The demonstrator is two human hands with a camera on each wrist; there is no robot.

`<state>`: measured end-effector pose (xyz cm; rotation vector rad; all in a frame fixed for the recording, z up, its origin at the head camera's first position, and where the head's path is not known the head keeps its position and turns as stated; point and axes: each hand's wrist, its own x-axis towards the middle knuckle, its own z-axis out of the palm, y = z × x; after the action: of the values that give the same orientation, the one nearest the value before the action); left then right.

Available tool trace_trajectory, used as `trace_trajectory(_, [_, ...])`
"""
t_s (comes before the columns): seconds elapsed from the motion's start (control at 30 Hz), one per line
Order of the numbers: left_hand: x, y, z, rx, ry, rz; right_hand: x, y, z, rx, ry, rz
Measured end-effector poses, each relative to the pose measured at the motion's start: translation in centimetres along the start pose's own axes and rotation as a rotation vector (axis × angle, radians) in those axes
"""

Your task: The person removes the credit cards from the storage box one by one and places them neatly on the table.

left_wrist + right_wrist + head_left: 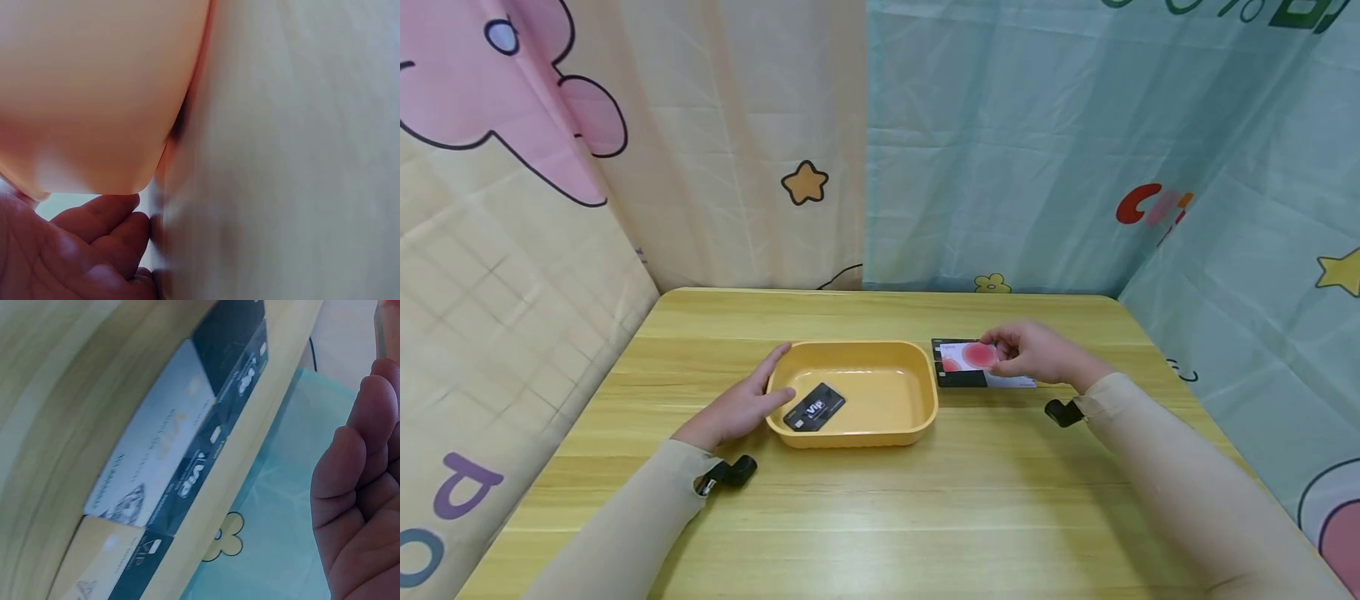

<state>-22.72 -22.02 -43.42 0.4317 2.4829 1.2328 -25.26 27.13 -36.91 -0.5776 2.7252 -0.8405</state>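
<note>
A yellow plastic tray (pixel 895 392) stands on the table, and a black VIP card (pixel 815 407) lies in its left part. My left hand (pixel 745 407) grips the tray's left side, thumb over the rim and the other fingers along the outer wall. To the right of the tray, my right hand (pixel 1033 354) pinches a white card with red circles (pixel 976 357). Beneath it, black cards (pixel 962 380) and a white card (pixel 1015 382) lie together on the table. In the right wrist view, a white VIP card (pixel 150 437), black VIP cards (pixel 194 475) and a beige card (pixel 100 556) lie edge to edge.
The wooden table (pixel 880 517) has its far edge against printed curtains (pixel 985 167), which also hang at the left and right. A small black camera sits on each wrist, the left camera (pixel 733 472) close to the tabletop.
</note>
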Motion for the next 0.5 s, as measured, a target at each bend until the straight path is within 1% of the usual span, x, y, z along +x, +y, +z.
trace_trajectory(0.1, [0.0,0.0,0.0,-0.006,0.002,0.001,-0.4,0.5,0.2,0.002,0.002,0.01])
trace_trajectory(0.2, [0.0,0.0,0.0,-0.005,0.004,0.002,-0.7,0.7,0.7,0.001,-0.014,0.034])
trace_trajectory(0.37, [0.0,0.0,0.0,-0.003,0.001,0.002,-1.0,1.0,1.8,-0.009,-0.065,0.09])
trace_trajectory(0.5, [0.0,0.1,0.0,-0.008,-0.003,0.002,-1.1,1.2,2.6,-0.038,-0.096,0.1])
